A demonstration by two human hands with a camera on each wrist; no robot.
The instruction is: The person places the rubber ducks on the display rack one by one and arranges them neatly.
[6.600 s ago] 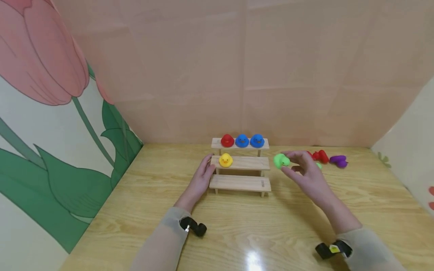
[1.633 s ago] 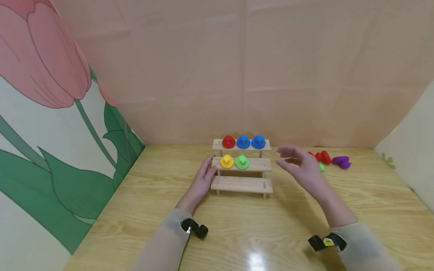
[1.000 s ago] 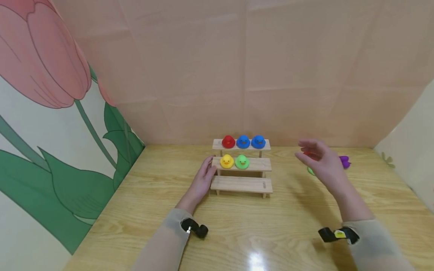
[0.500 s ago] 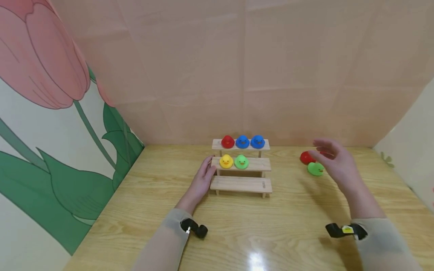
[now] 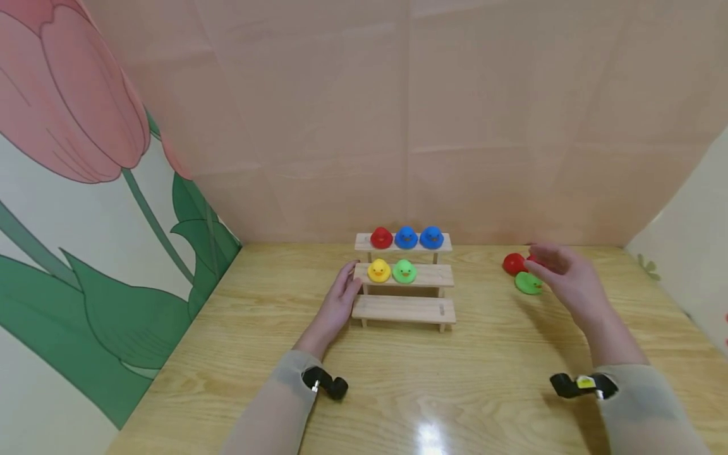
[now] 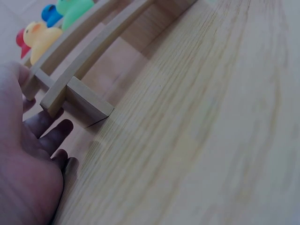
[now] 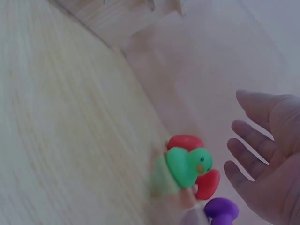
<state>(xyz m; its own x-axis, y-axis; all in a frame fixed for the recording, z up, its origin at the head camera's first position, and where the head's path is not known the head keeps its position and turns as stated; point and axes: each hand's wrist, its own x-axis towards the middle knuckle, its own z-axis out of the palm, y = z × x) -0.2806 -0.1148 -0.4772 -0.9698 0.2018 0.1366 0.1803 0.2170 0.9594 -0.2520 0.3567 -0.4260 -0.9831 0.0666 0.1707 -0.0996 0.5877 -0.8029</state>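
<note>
My left hand (image 5: 335,303) holds the left end of a three-tier wooden display stand (image 5: 423,308), its thumb against the middle board. On the top tier sit a red duck (image 5: 381,237) and two blue ducks (image 5: 406,238). The middle tier carries a yellow duck (image 5: 378,270) and a green duck (image 5: 404,271). To the right, my right hand (image 5: 574,284) hovers with relaxed, spread fingers, holding nothing. Near its fingertips lie another green duck (image 7: 180,166) and red ducks (image 7: 208,184). A purple duck (image 7: 221,207) shows in the right wrist view but is hidden behind the hand from the head view.
The stand rests on a wood-grain table (image 5: 432,379). A beige sheet (image 5: 409,126) hangs behind the table's back edge. A tulip-patterned panel (image 5: 74,253) borders the left side and a pale panel (image 5: 694,240) the right.
The green duck that my right hand held is now on the middle tier beside the yellow one. My emptied right hand has moved right and then down towards the loose ducks. The left hand stays put.
</note>
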